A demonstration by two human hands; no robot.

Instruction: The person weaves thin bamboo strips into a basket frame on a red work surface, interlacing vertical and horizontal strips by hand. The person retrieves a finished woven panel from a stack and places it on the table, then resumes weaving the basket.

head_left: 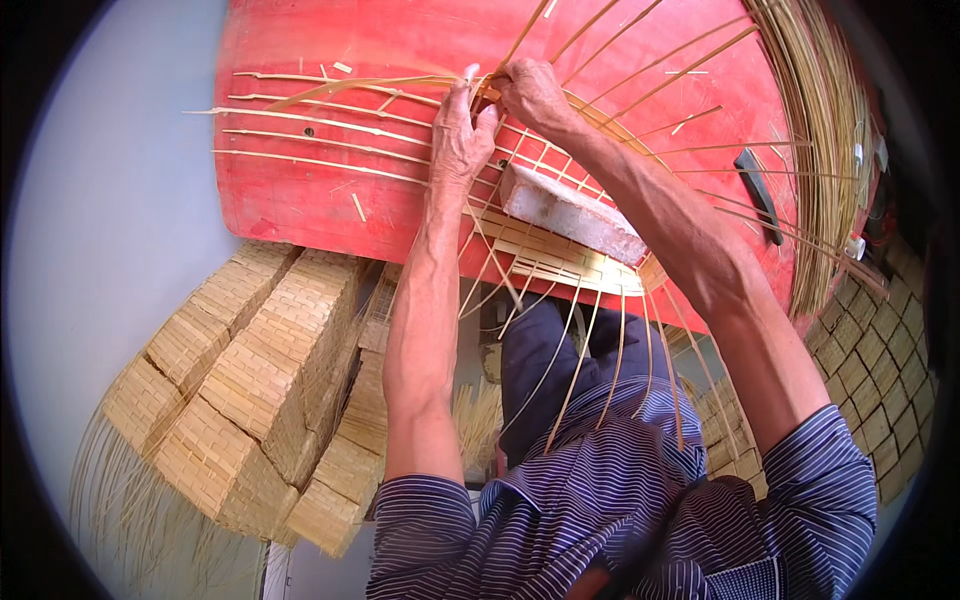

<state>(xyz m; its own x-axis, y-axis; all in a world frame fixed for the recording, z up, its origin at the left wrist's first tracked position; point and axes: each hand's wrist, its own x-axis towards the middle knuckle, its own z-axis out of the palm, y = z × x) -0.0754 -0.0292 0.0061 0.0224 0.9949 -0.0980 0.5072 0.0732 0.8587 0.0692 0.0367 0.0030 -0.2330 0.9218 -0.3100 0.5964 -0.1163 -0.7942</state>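
The strips (550, 248) look like smooth bamboo, the block (570, 212) rough stone, the tabletop (310, 215) scuffed.

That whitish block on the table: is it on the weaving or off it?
On it: the whitish block lies over the weaving, whose crossed strips show along both its long sides.

Left of the left hand (461, 138), the way is crossed by long strips (365, 149); beyond them, room is left over the red table (330, 32). Bodyward of the grip, passage is blocked by a pale block (572, 212); right of the right hand (533, 92), by fanned strips (680, 75).
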